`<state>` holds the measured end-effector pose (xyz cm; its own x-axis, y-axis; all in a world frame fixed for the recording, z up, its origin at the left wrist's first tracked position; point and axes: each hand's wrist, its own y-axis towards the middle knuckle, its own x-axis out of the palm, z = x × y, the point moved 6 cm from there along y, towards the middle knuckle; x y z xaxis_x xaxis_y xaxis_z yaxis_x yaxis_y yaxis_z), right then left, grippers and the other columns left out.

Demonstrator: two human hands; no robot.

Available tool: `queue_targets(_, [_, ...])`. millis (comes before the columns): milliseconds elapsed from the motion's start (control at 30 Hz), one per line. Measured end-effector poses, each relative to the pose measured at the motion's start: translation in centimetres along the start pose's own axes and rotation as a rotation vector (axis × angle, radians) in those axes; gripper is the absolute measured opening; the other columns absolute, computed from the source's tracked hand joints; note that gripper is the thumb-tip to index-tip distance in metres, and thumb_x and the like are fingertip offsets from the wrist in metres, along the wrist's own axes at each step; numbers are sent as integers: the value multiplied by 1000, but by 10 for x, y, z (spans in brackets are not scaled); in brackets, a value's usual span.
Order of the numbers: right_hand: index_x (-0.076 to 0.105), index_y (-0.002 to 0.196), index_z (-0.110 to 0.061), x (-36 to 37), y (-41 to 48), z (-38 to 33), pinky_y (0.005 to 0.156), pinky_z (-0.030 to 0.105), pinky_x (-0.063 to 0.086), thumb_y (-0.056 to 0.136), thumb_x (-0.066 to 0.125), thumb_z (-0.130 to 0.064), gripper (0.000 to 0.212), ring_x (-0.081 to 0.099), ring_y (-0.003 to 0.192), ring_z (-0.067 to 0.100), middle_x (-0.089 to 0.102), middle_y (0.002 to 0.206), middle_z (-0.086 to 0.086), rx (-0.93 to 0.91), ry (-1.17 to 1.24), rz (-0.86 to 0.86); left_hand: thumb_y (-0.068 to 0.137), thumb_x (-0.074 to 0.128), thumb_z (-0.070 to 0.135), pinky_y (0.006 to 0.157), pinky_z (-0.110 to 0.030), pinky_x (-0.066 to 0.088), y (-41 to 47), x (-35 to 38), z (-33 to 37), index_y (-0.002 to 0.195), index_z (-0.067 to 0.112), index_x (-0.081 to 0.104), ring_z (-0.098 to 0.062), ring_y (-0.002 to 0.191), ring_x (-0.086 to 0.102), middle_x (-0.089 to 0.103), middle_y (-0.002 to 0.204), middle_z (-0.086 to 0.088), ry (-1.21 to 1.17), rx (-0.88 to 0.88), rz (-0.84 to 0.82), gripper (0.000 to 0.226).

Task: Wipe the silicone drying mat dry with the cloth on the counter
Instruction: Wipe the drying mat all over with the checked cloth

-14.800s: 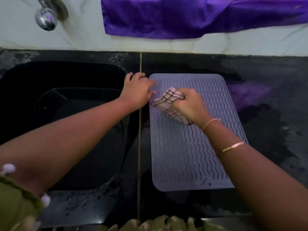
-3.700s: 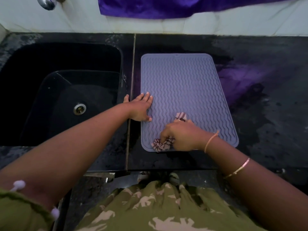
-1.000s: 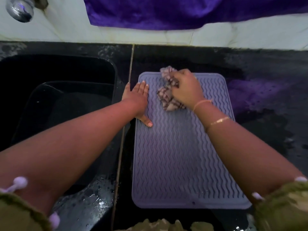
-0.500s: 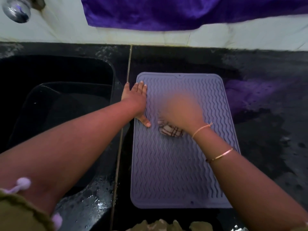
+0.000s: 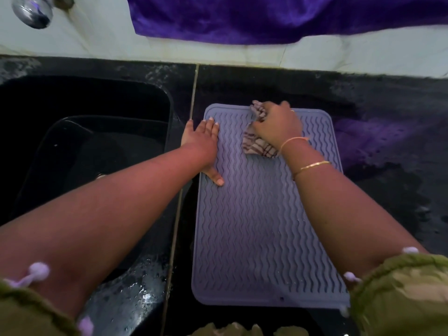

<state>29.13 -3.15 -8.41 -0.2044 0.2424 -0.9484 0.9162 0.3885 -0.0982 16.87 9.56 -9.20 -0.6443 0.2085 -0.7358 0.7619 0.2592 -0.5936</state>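
At mat's far edge, right hand (image 5: 276, 124) grips bunched checked cloth (image 5: 258, 145) on wavy-ribbed grey mat (image 5: 254, 226); left hand (image 5: 202, 141) presses flat.

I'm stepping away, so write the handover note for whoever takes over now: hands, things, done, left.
Left hand: open, flat on the left edge of the mat.
Right hand: grips the checked cloth at the mat's far edge.
Mat: flat on the black counter, right of the sink.
Done: wiping under way at the far end.
Left: near half, where a few droplets seem to show.
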Motion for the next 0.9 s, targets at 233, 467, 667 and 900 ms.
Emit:
queue_targets(233, [47, 132, -23, 7, -13, -23, 89, 47, 46, 82, 58, -38, 53, 50, 111, 38, 45, 126, 15, -136, -26, -4, 45, 61, 84, 116, -48, -2, -1, -2, 0, 145, 1, -19, -28, 145, -10, -16, 157, -15, -6, 11, 24, 153])
queue_targets(467, [53, 124, -25, 15, -96, -20, 76, 37, 47, 78, 59, -43, 49, 56, 97, 33, 49, 114, 11, -290, -99, -77, 43, 60, 86, 116, -47, -2, -2, -5, 3, 145, -1, -18, -28, 146, -7, -13, 157, -15, 32, -11, 0, 155])
queue_targets(667, [57, 117, -22, 18, -157, -18, 66, 32, 41, 73, 59, -48, 51, 55, 91, 33, 51, 104, 10, -353, -134, -77, 46, 61, 84, 116, -48, -1, -3, -6, 2, 145, -2, -17, -29, 146, -7, -13, 157, -16, 18, -11, 20, 152])
queue_targets(900, [54, 125, -29, 2, -75, -12, 81, 34, 46, 80, 61, -44, 48, 57, 99, 26, 50, 114, 6, -71, 235, -37, 47, 60, 84, 116, -48, -1, -2, -3, 0, 146, 0, -18, -28, 145, -9, -15, 157, -15, -5, 11, 29, 151])
